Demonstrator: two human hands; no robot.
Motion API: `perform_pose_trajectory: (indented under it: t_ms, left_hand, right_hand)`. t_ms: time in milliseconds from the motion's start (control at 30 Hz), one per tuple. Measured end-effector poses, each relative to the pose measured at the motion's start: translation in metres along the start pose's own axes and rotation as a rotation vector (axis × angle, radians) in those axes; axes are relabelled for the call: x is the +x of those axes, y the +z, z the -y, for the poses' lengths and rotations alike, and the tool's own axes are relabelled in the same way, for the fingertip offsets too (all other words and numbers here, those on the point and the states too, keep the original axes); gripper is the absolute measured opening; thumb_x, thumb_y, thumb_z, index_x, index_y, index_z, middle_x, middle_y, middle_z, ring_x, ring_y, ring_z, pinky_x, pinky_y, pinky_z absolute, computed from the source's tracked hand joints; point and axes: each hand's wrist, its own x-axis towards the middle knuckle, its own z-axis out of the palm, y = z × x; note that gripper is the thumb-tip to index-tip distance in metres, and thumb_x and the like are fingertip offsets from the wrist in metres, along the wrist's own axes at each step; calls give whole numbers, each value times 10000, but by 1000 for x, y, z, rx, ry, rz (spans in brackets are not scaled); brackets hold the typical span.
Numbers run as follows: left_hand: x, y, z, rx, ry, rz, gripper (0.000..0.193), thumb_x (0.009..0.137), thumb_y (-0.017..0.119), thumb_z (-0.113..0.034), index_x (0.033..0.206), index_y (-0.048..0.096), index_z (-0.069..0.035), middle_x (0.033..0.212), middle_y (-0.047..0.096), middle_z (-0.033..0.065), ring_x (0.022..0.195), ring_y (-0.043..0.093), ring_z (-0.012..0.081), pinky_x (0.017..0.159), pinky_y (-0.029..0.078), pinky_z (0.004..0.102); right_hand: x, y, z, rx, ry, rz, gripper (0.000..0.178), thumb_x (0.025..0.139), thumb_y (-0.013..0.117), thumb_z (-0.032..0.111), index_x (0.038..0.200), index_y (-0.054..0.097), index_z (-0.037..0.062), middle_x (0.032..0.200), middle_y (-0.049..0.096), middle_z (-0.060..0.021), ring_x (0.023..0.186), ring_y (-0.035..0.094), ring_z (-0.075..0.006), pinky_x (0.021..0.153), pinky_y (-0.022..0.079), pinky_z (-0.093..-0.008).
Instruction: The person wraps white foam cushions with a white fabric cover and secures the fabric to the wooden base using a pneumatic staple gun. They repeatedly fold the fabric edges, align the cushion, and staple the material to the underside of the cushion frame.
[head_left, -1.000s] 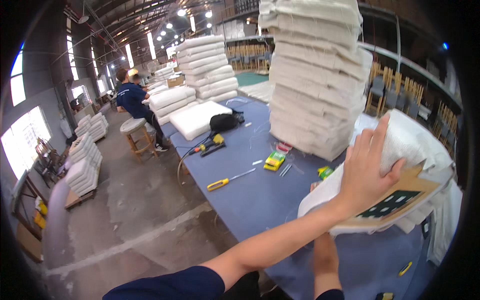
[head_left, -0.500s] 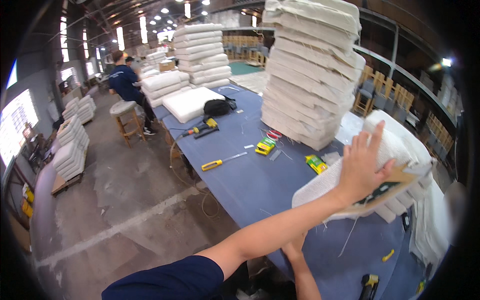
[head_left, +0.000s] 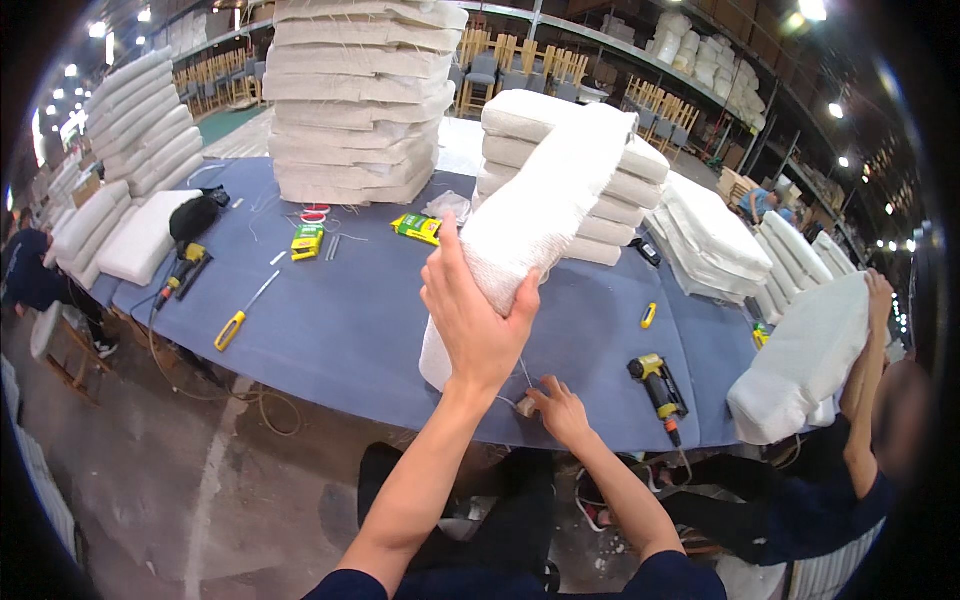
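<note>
A white fabric-covered seat cushion [head_left: 545, 205] stands tilted up on its edge in front of me. My left hand [head_left: 480, 310] spans its near end, thumb on one side and fingers on the other. My right hand [head_left: 562, 412] is low by the table's near edge, thumb and fingers pinched at a small tan piece [head_left: 526, 406] beside the cushion's lower end. I cannot make out what that piece is. A thin pale strand runs up from there toward the cushion.
A yellow-and-black staple gun [head_left: 657, 388] lies right on the blue table [head_left: 350, 330], near a small yellow cutter [head_left: 649, 316]. Left lie a yellow-handled screwdriver [head_left: 245, 313] and a power tool [head_left: 182, 270]. Cushion stacks [head_left: 360, 110] rise behind. A co-worker's hand [head_left: 879, 295] holds another cushion at right.
My view has swung to the right. The cushion, earlier tipped with its board underside showing, now stands more upright with its white side toward me. My right hand has come out from behind my left arm.
</note>
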Motion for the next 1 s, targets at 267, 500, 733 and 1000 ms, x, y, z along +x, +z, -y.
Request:
perform_pose_trajectory:
  t_ms: [267, 500, 733, 1000]
  left_hand:
    - [-29, -14, -20, -26, 68, 147, 1016, 800, 856, -340, 1603, 350, 21, 1294, 564, 191, 1195, 533, 360, 1027, 383, 501]
    - [-47, -4, -31, -59, 82, 145, 975, 769, 856, -414, 1557, 447, -10, 1368, 576, 180, 1206, 550, 369, 1040, 377, 510]
    - [-56, 0, -38, -106, 85, 147, 991, 721, 874, -377, 1554, 456, -39, 1369, 570, 174, 1237, 539, 359, 1068, 361, 518]
    - [-56, -2, -42, -90, 62, 166, 1004, 711, 883, -363, 1559, 450, -45, 1366, 572, 158, 1266, 530, 342, 1080, 356, 512]
  right_hand:
    - [2, -113, 14, 206, 193, 49, 190, 930, 772, 205, 1085, 742, 100, 878, 744, -98, 741, 727, -316, 670, 567, -417]
    - [16, -304, 110, 578, 8, -266, 129, 957, 685, -39, 1085, 689, -35, 868, 730, -68, 693, 688, -122, 632, 531, -277]
    - [57, -309, 117, -15, -282, -424, 249, 886, 802, 83, 1109, 695, 49, 892, 723, -110, 750, 655, -316, 655, 489, -402]
    - [56, -304, 128, -114, -248, -470, 226, 891, 801, 103, 1091, 703, 70, 863, 727, -87, 715, 655, -303, 643, 492, -395]
